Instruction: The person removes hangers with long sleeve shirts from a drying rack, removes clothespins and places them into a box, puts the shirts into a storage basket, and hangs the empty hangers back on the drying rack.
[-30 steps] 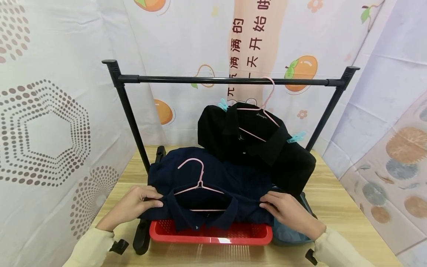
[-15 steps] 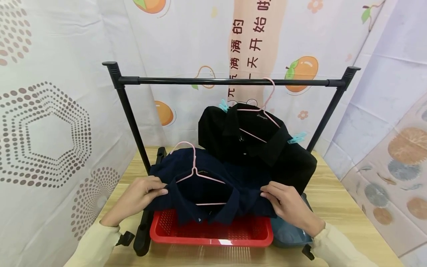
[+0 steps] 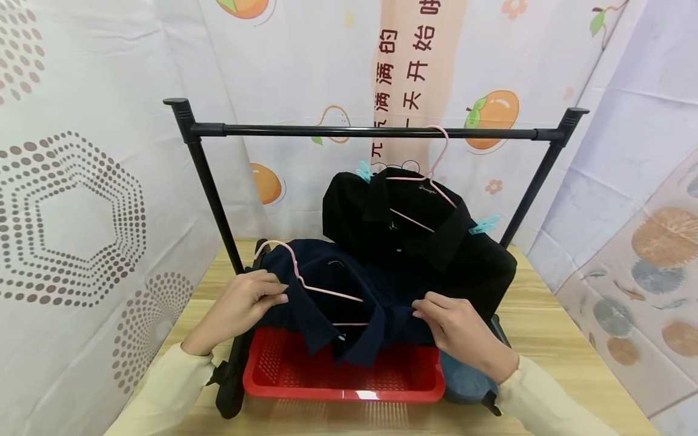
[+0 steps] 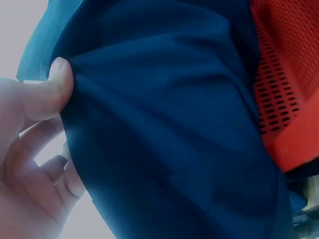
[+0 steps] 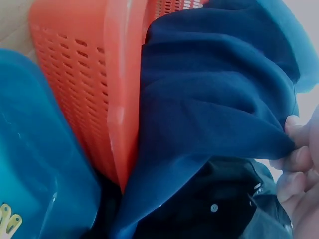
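Observation:
A navy collared shirt (image 3: pixel 403 321) with a pink hanger (image 3: pixel 332 293) inside its neck is held up between both hands, over the red basket (image 3: pixel 343 393). My left hand (image 3: pixel 240 309) pinches the shirt at the shoulder on the left, beside the collar. On the other side, my right hand (image 3: pixel 463 333) pinches the opposite shoulder between thumb and fingers. The hanger's hook leans to the left, off the rail. In the left wrist view, folds run from the thumb across the navy cloth (image 4: pixel 164 109). The lower part of the shirt drops behind the basket's rim.
A black rack with a horizontal rail (image 3: pixel 338 131) stands behind. From it hangs a black shirt (image 3: pixel 349 206) on a pink hanger, with light-blue clothespins (image 3: pixel 484 224) at both shoulders. A blue container (image 5: pixel 45 149) holding yellow clothespins (image 5: pixel 9 221) sits right of the basket.
Both hands have raised the navy shirt a little, uncovering more of the basket. The left hand has moved right and up, the right hand slightly left. The hanger's hook has tipped left.

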The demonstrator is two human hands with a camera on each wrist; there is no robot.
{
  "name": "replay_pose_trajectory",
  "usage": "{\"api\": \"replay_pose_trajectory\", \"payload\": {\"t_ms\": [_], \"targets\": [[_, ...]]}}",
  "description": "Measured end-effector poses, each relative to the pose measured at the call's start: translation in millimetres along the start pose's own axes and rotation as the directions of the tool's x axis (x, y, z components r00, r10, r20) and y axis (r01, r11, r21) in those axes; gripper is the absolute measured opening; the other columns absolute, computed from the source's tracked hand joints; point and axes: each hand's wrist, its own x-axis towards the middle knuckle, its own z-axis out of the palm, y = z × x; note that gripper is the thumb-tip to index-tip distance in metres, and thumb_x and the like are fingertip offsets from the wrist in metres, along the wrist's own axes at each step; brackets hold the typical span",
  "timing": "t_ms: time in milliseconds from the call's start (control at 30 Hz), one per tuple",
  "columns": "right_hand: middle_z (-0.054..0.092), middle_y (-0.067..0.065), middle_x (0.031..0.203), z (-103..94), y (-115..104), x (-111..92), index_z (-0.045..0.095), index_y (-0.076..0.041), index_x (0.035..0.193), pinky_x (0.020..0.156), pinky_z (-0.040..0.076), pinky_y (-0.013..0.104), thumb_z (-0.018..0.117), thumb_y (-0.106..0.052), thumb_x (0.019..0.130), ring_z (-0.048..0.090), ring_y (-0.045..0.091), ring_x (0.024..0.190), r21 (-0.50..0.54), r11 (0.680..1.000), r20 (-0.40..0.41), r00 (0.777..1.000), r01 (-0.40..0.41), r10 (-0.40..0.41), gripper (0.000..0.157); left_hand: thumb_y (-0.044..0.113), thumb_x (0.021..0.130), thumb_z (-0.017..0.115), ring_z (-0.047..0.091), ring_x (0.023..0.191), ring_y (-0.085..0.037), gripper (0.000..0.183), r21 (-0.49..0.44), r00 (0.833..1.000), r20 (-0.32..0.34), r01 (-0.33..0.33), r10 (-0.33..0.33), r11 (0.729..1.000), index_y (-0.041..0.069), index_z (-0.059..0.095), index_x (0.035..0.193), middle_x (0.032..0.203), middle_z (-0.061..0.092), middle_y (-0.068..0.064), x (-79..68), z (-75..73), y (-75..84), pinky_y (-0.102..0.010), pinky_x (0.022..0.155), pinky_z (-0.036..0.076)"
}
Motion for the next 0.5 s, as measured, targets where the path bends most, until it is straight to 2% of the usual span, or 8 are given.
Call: {"api": "replay_pose_trajectory", "payload": {"t_ms": [100,267,367,500], "targets": [[0.059,-0.004,0.085,3.6,-1.6,3.0,0.071,-0.008,0.105,0.062,0.047,0.011,0.064,-0.012,0.103,0.055,0.004,0.065,-0.005,1.000,0.013,1.000,0.021,-0.021,0.008,-0.001,0.078,0.084,0.058,0.071,-0.006,0.016,0.012,1.000,-0.012,-0.004,0.004,1.000,0.012,0.080,0.086,0.081,0.066,0.009,4.2,-0.1,1.6,-0.023,0.059,0.047],[0.058,-0.004,0.085,7.3,-3.0,5.9,0.071,-0.007,0.104,0.061,0.045,0.011,0.059,-0.016,0.106,0.055,0.005,0.066,-0.011,1.000,0.039,0.999,0.014,-0.014,0.016,-0.005,0.077,0.082,0.052,0.070,-0.003,0.025,0.007,1.000,-0.026,0.013,-0.013,1.000,0.019,0.074,0.079,0.080,0.064,0.012,7.8,1.8,3.1,-0.023,0.058,0.044],[0.058,-0.004,0.085,9.2,-3.3,6.6,0.071,-0.007,0.104,0.061,0.045,0.011,0.063,-0.012,0.103,0.054,0.005,0.065,-0.008,1.000,0.047,0.999,0.008,-0.007,0.010,-0.007,0.077,0.081,0.051,0.067,-0.003,0.027,0.010,0.999,-0.038,0.027,-0.026,1.000,0.019,0.073,0.077,0.077,0.063,0.012,7.2,2.8,3.4,-0.023,0.057,0.043],[0.059,-0.005,0.086,11.5,-3.1,6.8,0.072,-0.008,0.105,0.062,0.045,0.010,0.069,-0.008,0.099,0.053,0.002,0.064,0.016,1.000,0.014,1.000,0.007,-0.008,0.007,-0.008,0.075,0.081,0.052,0.066,-0.005,0.027,0.037,0.997,-0.068,0.035,-0.032,0.999,0.018,0.073,0.076,0.074,0.062,0.010,5.0,2.0,2.8,-0.024,0.057,0.044]]}}
